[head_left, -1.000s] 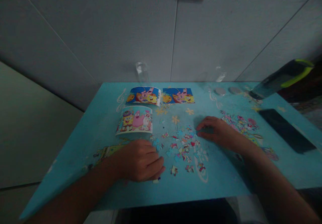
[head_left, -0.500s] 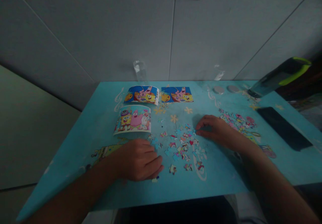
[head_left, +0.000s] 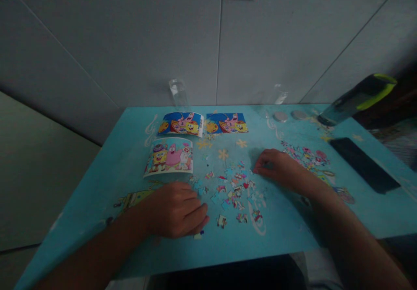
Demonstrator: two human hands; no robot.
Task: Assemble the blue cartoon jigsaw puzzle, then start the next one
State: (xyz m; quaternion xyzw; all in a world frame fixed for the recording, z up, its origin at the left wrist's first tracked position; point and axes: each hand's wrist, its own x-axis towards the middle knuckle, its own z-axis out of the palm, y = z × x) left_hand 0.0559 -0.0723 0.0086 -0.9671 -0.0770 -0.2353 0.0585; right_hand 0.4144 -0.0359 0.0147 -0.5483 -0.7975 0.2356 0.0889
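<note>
Loose jigsaw puzzle pieces (head_left: pixel 235 190) lie scattered over the middle of the blue table. My left hand (head_left: pixel 179 211) rests at their left side with its fingers curled in; whatever may be under them is hidden. A small piece (head_left: pixel 198 235) lies just below those fingers. At the upper right edge of the pieces, my right hand (head_left: pixel 272 165) has thumb and forefinger pinched together close to the tabletop. What is between those fingertips is too small and dim to make out. A curved picture sheet (head_left: pixel 170 156) with cartoon figures lies beyond my left hand.
Behind are another curved picture sheet (head_left: pixel 181 124) and a flat picture card (head_left: pixel 227 123). Clear containers (head_left: pixel 178 93) stand by the wall, with two round lids (head_left: pixel 280 116) at right. More pieces (head_left: pixel 306 156), a dark phone-like slab (head_left: pixel 364 165) and a bottle (head_left: pixel 345 103) are on the right.
My right thumb and forefinger have drawn together at the edge of the pieces. The left hand stays curled in place. The whole view has shifted slightly.
</note>
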